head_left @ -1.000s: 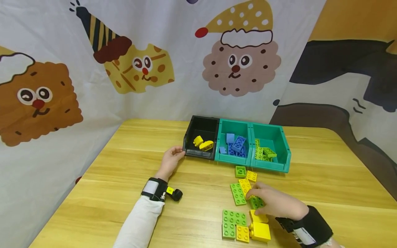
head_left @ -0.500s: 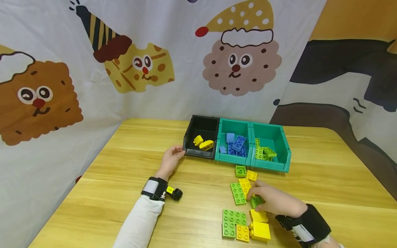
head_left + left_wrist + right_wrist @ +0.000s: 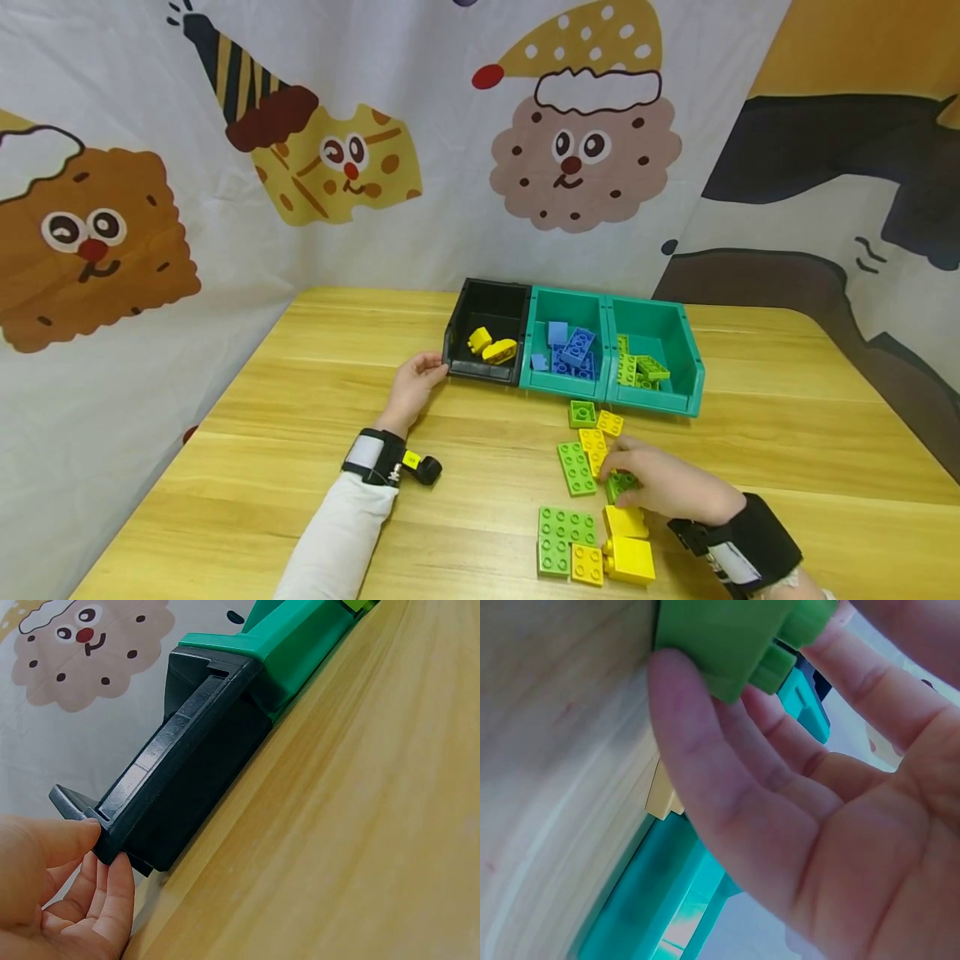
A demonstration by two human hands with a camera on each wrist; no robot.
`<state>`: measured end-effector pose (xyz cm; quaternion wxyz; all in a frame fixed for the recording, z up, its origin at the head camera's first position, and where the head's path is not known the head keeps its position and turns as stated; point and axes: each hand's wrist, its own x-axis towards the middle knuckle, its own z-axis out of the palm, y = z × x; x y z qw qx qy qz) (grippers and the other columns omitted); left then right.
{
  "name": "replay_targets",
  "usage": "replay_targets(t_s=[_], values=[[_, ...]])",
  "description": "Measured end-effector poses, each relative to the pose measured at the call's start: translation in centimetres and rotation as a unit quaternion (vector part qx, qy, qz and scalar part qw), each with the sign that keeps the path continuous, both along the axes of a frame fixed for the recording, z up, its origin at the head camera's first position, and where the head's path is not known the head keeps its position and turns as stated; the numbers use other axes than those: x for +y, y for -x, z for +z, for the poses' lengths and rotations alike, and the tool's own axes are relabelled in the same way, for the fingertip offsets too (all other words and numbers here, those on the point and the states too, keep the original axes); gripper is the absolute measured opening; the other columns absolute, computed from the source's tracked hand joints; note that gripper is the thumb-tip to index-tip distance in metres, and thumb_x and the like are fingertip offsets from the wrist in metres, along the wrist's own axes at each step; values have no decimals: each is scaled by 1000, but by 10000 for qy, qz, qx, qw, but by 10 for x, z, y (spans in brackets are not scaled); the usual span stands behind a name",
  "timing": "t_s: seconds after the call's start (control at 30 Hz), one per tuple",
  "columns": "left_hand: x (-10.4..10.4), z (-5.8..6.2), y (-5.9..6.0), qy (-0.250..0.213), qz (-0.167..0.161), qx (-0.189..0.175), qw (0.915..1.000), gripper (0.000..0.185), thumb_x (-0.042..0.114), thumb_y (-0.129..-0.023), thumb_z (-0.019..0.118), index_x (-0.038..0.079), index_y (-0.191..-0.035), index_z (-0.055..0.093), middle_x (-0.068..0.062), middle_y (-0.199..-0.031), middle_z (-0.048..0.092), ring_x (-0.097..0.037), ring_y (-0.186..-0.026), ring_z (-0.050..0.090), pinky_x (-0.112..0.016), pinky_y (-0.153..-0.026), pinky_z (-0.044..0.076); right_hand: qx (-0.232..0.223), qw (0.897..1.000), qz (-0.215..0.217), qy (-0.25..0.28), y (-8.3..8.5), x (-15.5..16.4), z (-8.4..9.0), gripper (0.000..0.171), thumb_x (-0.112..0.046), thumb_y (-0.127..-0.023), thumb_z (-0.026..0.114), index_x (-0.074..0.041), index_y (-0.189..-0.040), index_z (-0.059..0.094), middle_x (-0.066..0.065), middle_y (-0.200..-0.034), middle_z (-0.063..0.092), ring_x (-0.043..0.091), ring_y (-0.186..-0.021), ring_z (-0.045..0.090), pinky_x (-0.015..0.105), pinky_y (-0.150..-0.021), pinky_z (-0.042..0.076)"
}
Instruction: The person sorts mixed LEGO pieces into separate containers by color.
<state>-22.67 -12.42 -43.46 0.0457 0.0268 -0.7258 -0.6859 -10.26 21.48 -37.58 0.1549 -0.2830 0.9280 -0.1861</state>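
My right hand (image 3: 617, 472) grips a small green brick (image 3: 622, 483) among loose bricks on the wooden table (image 3: 300, 433). In the right wrist view the fingers (image 3: 705, 750) curl under the green brick (image 3: 727, 637). My left hand (image 3: 417, 377) holds the near left corner of the black bin (image 3: 487, 298). In the left wrist view the thumb (image 3: 52, 838) lies on the corner lip and the fingers (image 3: 114, 894) lie under the black bin (image 3: 187, 795). Yellow pieces (image 3: 491, 347) lie in that bin.
Two teal bins adjoin the black one: the middle bin (image 3: 562, 386) holds blue bricks (image 3: 573, 350), the right bin (image 3: 692, 367) green bricks (image 3: 637, 367). Loose on the table are a green plate (image 3: 574, 467), yellow bricks (image 3: 628, 558) and a larger green plate (image 3: 558, 537). A printed cloth hangs behind.
My right hand with the green brick has edged slightly away from me. The left hand has stayed on the black bin.
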Motion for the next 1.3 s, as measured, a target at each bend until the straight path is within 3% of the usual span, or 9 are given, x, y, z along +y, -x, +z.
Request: replay_targets(t_s=[0.6,1.03,1.3], values=[[1,-1,-1,77,15,25,10000,23,0,-89,61,-8,-110,61,-14,-99,62,-6,-82,55,-15,-73,47,364,9990,232,84,2,5,3,18,-19,-82,71,-16,-100,68,-6,-101,61,10,-88,56,32,-78,53],[-3,-3,1,170,37,44,9998,23,2,-89,61,-7,-111,61,-13,-100,62,-7,-84,56,-15,-73,47,867,9950,383,309,7,3,12,17,-19,-84,70,-13,-100,67,-4,-98,63,12,-87,57,32,-76,53],[0,-4,1,143,-14,74,9999,24,1,-89,61,-8,-111,60,-14,-101,63,-6,-83,55,-14,-73,46,962,9945,104,404,9,9,15,19,-16,-86,68,-11,-104,68,-3,-99,63,12,-88,57,32,-77,54]])
